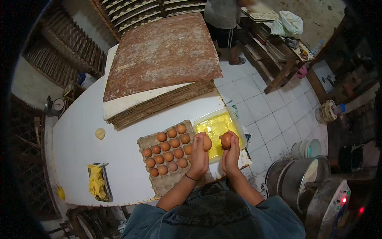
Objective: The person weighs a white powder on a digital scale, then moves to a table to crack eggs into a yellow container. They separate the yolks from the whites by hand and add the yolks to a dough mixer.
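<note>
Both of my hands are over the near part of a clear plastic tub [238,124] that holds something bright yellow and wet. My left hand [198,157] is closed around a brown egg [207,142]. A second brown egg [226,140] sits in the fingers of my right hand [231,156], apart from the first. To the left of the tub lies a grey cardboard egg tray [161,181]; several brown eggs [168,155] stand in its cups, and its nearest cups hold none. My left wrist passes over the tray's right edge.
A tall stack of boards [167,55] covers the table's far side. On the white table [75,139] lie a dough ball [100,134] and a tray of yellow spread [96,181]. A metal mixer bowl [306,179] stands at right; another person [223,24] stands beyond.
</note>
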Motion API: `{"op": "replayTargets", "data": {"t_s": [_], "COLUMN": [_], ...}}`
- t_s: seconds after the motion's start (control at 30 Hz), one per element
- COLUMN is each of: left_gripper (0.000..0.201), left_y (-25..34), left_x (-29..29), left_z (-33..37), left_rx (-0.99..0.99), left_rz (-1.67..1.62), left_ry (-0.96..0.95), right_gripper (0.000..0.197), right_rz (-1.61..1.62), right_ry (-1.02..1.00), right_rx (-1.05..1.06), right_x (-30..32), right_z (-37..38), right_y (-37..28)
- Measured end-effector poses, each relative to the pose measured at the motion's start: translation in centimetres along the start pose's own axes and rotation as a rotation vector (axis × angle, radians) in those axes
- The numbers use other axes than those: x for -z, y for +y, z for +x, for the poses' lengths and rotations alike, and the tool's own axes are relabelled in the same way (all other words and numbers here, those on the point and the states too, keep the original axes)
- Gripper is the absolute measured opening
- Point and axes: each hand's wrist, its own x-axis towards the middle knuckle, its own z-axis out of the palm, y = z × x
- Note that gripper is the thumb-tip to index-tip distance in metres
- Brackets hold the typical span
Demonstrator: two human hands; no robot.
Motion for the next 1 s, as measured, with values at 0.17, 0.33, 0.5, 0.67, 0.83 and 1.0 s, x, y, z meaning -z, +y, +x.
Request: {"op": "replayTargets", "data": {"t_s": [0.17,0.33,0.5,0.67,0.83,1.0], "left_gripper": [0.024,0.025,0.027,0.028,0.022,0.024], "left_y": [-0.4,-0.6,-1.5,-1.3,-2.2,-2.2], "left_x": [-0.2,0.0,-0.4,-0.5,-1.2,-1.3], "left_z": [0.0,0.3,0.3,0.1,0.2,0.2], "left_rx": [0.040,-0.052,-0.041,-0.109,-0.128,-0.218], "left_rz": [0.072,0.107,0.158,0.168,0.199,0.372], "left_ry": [-0.099,-0.078,-0.114,-0.057,-0.091,-0.067], "right_gripper": [0.030,0.030,0.032,0.035,0.032,0.032], "right_rz": [0.178,0.287,0.214,0.310,0.365,0.017], "right_ry": [0.059,0.099,0.131,0.109,0.156,0.112], "right_rx": [-0.034,0.008,-0.014,-0.081,-0.076,0.013], "right_x": [-1.4,-1.0,-0.7,0.3,-0.1,0.0], "right_z": [-0.7,-0.8,-0.2,0.0,0.6,0.5], "right_y": [1.1,0.6,1.2,0.5,0.7,-0.3]}}
